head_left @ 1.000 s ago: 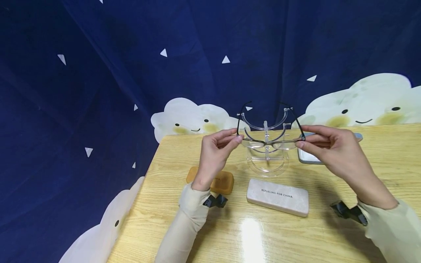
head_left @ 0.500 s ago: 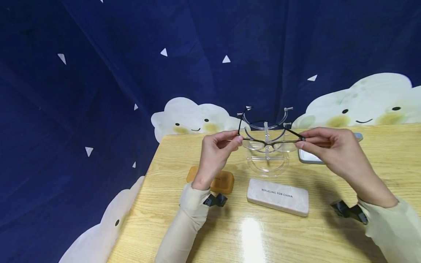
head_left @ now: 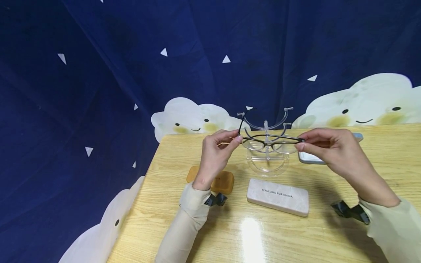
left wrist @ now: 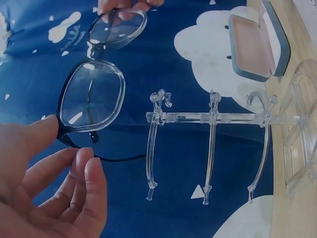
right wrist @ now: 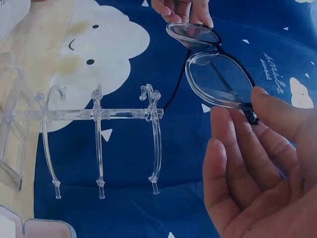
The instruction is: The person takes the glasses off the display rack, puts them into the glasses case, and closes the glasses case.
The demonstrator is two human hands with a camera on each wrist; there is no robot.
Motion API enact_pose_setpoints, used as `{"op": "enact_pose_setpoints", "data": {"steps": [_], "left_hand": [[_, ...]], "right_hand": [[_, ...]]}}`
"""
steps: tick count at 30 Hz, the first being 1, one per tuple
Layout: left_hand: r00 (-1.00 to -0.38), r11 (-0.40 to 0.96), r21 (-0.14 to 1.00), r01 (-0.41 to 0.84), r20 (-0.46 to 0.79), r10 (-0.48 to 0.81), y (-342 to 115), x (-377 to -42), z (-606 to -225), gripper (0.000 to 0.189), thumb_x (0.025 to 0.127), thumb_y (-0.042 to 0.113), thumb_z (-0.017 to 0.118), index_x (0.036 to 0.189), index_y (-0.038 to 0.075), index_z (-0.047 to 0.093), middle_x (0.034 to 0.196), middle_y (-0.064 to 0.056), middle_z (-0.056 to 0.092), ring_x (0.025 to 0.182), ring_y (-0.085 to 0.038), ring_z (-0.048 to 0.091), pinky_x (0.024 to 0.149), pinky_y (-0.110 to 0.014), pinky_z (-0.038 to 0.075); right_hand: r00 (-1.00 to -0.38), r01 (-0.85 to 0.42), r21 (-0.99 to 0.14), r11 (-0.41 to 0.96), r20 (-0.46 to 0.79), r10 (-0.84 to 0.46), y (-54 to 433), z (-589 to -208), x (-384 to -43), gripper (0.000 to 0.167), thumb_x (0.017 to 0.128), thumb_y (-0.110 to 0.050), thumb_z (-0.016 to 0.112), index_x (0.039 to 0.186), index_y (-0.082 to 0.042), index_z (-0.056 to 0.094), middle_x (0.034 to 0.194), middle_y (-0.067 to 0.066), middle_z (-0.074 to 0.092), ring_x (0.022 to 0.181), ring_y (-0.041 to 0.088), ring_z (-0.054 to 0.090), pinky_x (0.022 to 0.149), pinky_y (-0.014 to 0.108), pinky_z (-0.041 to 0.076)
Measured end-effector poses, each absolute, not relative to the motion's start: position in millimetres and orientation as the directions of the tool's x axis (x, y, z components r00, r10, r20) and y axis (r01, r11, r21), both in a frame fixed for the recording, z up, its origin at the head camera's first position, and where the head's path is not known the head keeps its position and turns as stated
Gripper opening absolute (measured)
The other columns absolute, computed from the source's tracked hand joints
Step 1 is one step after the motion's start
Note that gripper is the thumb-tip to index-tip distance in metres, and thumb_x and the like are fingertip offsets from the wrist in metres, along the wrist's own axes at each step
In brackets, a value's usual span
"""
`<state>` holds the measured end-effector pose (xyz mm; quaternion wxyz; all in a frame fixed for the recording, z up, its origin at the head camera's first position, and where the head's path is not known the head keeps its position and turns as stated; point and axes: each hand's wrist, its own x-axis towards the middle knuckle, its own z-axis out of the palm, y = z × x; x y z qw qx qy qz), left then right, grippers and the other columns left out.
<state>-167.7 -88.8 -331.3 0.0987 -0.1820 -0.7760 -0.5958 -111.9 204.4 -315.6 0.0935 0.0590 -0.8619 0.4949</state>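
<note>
Both hands hold a pair of black-framed glasses (head_left: 268, 143) in the air, near a clear glasses stand (head_left: 265, 126). My left hand (head_left: 217, 155) pinches the left hinge corner between thumb and fingers. At the opposite corner, my right hand (head_left: 335, 153) pinches the frame by its hinge. The left temple points away from me, while the right temple lies folded across behind the lenses. In the left wrist view the glasses (left wrist: 91, 96) hang apart from the stand's tiered arms (left wrist: 210, 148); the right wrist view shows the same glasses (right wrist: 218, 79) beside it.
A pale glasses case (head_left: 277, 197) marked "REFUELING FOR CHINA" lies on the wooden table (head_left: 158, 204). An orange case (head_left: 223, 182) sits partly behind the left wrist. An open blue-grey case (left wrist: 250, 49) stands at the right. A blue curtain (head_left: 197, 44) hangs behind.
The right temple of the glasses has swung inward from pointing away to lying across behind the lenses. Both hands have stayed nearly in place.
</note>
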Motion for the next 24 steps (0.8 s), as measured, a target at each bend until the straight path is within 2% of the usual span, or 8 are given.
{"op": "enact_pose_setpoints", "data": {"steps": [5, 7, 12, 24], "left_hand": [[-0.914, 0.192, 0.898, 0.396, 0.367, 0.173, -88.4, -167.8, -331.9, 0.028, 0.097, 0.015, 0.075, 0.121, 0.000, 0.076, 0.117, -0.015, 0.077, 0.099, -0.022, 0.075, 0.091, -0.040, 0.064], [-0.914, 0.176, 0.902, 0.394, 0.364, 0.179, -88.2, -167.8, -332.1, 0.030, 0.097, 0.014, 0.074, 0.124, -0.001, 0.075, 0.118, -0.017, 0.076, 0.099, -0.020, 0.075, 0.092, -0.038, 0.063], [-0.915, 0.148, 0.910, 0.388, 0.359, 0.186, -87.9, -167.6, -332.8, 0.032, 0.098, 0.012, 0.073, 0.126, -0.003, 0.072, 0.120, -0.021, 0.076, 0.095, -0.010, 0.074, 0.088, -0.021, 0.061], [-0.909, 0.135, 0.908, 0.398, 0.370, 0.192, -87.5, -167.5, -333.0, 0.031, 0.098, 0.011, 0.073, 0.125, -0.004, 0.072, 0.117, -0.023, 0.076, 0.091, -0.005, 0.072, 0.084, -0.017, 0.060]], "right_hand": [[-0.979, -0.179, -0.845, 0.505, 0.204, -0.007, 205.4, -314.6, -110.9, 0.024, 0.092, -0.021, 0.082, 0.113, -0.010, 0.078, 0.087, -0.021, 0.077, 0.079, -0.001, 0.074, 0.071, 0.012, 0.056], [-0.980, -0.176, -0.847, 0.502, 0.200, -0.006, 205.3, -314.1, -110.5, 0.025, 0.092, -0.022, 0.082, 0.113, -0.010, 0.078, 0.088, -0.021, 0.077, 0.080, -0.001, 0.074, 0.071, 0.012, 0.056], [-0.979, -0.182, -0.853, 0.489, 0.204, -0.009, 205.0, -313.5, -110.2, 0.025, 0.093, -0.021, 0.081, 0.114, -0.009, 0.078, 0.092, -0.024, 0.076, 0.081, -0.002, 0.075, 0.072, 0.012, 0.057], [-0.980, -0.177, -0.853, 0.491, 0.200, -0.005, 206.8, -313.6, -109.9, 0.026, 0.091, -0.020, 0.083, 0.114, -0.008, 0.077, 0.090, -0.022, 0.076, 0.081, -0.001, 0.075, 0.072, 0.014, 0.057]]}}
